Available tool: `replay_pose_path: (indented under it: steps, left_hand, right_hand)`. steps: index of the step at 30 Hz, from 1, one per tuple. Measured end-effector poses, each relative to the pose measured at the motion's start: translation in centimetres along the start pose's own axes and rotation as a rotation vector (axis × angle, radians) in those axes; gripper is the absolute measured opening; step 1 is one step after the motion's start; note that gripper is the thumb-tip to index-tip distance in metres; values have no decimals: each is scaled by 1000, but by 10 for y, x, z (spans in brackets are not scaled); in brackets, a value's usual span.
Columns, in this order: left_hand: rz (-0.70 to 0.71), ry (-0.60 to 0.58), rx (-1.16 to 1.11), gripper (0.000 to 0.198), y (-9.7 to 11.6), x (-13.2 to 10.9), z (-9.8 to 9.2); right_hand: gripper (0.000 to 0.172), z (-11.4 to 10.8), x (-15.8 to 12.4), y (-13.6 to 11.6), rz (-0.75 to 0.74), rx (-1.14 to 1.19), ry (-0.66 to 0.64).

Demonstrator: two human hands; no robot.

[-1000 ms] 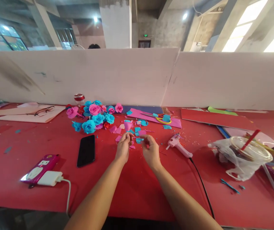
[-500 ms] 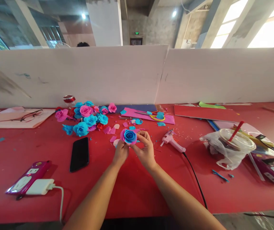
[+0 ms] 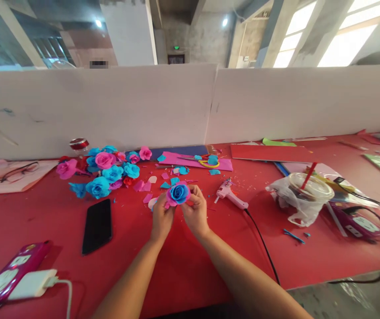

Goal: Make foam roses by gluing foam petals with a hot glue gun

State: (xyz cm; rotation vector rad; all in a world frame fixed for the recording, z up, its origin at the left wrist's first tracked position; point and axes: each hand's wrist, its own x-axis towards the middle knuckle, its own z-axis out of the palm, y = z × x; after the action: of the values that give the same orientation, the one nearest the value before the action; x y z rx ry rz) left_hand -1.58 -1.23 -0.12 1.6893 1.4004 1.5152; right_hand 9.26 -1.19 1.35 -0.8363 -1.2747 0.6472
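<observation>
A paper rose, blue in the middle with pink outer petals, is held between my two hands above the table. My left hand is closed around its underside from the left. With bent fingers, my right hand pinches the outer petals on the right side. Beyond the rose lie pink and blue paper scraps. To the right of my hands rests a pink glue gun, its nozzle pointing left and its black cord running toward the front edge. The rose's base is hidden by my fingers.
Several finished paper flowers cluster at the back left, behind a black phone. Yellow-handled scissors lie on pink paper. A lidded cup in a plastic bag stands at right. Power strips lie at left and right.
The view has turned slightly right, so things on the table appear shifted left. Both hands still hold the rose, which is tipped a little differently, and my right fingers have shifted slightly along its petals.
</observation>
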Motion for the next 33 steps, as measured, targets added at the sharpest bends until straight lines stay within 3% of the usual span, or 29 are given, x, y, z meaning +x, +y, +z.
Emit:
replay_pose_path:
  steps: [6, 11, 15, 20, 23, 25, 27, 29, 31, 33]
  left_hand:
    - [-35, 46, -68, 18, 0, -1, 0]
    - [-238, 63, -190, 26, -12, 3, 1]
    - [-361, 158, -287, 31, -18, 10, -4]
    - [-229, 307, -242, 21, -25, 22, -12]
    - [-214, 350, -234, 17, -34, 26, -15]
    - [-215, 373, -207, 16, -40, 27, -17]
    - [-216, 412, -156, 16, -44, 27, -18]
    - [-217, 461, -115, 16, -45, 28, -20]
    - [-211, 521, -104, 16, -47, 29, -23]
    - [-201, 578, -114, 15, -51, 30, -26]
  right_hand:
    - [15, 0, 2, 0, 163, -38, -19]
    - [21, 4, 2, 10, 322, 12, -81]
    - [27, 6, -1, 11, 354, 68, -72]
    - [41, -3, 3, -11, 274, -200, -114]
    - [33, -22, 12, -26, 197, -328, -213]
    - [20, -43, 20, -32, 130, -401, -286]
    - [20, -70, 28, -34, 55, -554, -295]
    - [21, -100, 32, -33, 96, -808, -279]
    - [21, -127, 34, -33, 239, -1020, -257]
    - [27, -147, 32, -32, 253, -1143, -265]
